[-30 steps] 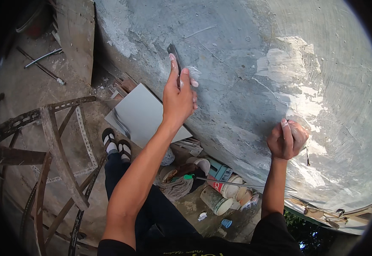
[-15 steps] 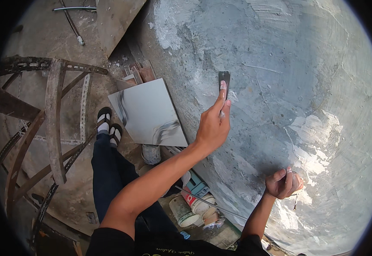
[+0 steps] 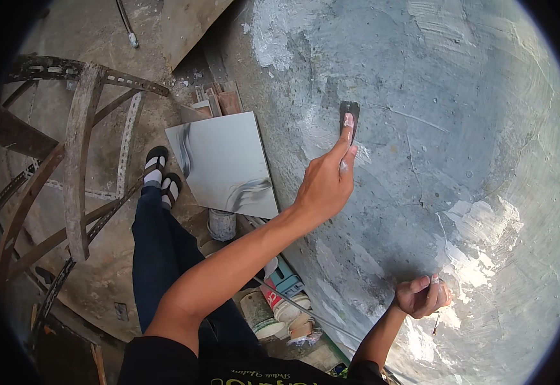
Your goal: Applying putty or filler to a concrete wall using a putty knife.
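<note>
My left hand (image 3: 323, 183) is closed on a dark flat scraper (image 3: 350, 108), its forefinger laid along the blade, which is on the grey, roughly coated curved surface (image 3: 460, 128) beside a small white smear. Lower right, my right hand (image 3: 421, 295) is curled at that surface beside bright white coated patches (image 3: 482, 224); what its fingers hold is hidden, though a thin dark piece shows below it.
A pale square panel (image 3: 219, 160) leans on stacked offcuts (image 3: 227, 102) between my feet and the curved surface. Buckets (image 3: 254, 314) and a thin rod lie below. A wood-and-metal frame (image 3: 81, 160) fills the left; a board (image 3: 190, 25) stands at upper left.
The view has turned, so floor and surface appear shifted. My left hand with the scraper appears farther right; my right hand sits lower in view, still beside the white patches.
</note>
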Available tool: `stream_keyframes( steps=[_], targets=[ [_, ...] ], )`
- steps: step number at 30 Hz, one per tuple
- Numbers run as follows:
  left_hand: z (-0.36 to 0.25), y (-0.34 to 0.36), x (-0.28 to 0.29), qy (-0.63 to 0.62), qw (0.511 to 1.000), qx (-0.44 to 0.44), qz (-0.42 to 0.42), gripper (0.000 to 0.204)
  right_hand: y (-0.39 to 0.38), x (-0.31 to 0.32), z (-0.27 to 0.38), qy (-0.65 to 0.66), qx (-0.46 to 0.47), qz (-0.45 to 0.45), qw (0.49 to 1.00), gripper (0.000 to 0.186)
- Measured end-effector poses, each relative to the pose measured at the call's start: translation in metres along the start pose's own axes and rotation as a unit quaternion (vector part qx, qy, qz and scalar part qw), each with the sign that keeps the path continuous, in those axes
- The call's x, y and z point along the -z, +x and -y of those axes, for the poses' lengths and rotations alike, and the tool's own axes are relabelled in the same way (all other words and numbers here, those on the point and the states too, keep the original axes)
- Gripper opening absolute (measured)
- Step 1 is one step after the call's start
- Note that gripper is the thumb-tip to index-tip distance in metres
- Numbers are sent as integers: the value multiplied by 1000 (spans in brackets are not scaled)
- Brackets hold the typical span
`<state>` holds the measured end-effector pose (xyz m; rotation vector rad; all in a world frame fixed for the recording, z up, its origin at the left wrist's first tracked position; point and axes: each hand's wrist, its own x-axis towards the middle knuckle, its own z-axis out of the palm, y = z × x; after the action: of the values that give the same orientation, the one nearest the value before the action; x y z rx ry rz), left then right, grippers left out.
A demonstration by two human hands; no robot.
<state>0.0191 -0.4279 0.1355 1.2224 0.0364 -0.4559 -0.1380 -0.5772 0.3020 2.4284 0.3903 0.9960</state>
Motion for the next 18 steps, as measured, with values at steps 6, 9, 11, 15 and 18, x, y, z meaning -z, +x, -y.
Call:
stream_keyframes(
  steps=[6,9,11,15,18],
  targets=[
    [11,-17,-29,-27,994,-70,-73,50,0,-1,-1,-6,9,-13,1000,14],
    [23,-18,-29,-10,987,-140,-75,50,-1,-1,-2,7,13,-20,1000,14],
    [-16,12,-10,-17,999,-26,-44,49,-3,1,-6,27,18,-23,999,14],
    [-16,22,2,14,999,21,-48,51,-1,-3,-1,27,18,-35,999,13],
    [15,-16,-13,13,989,-125,-71,49,-1,1,-3,24,24,-27,999,13]
  ],
)
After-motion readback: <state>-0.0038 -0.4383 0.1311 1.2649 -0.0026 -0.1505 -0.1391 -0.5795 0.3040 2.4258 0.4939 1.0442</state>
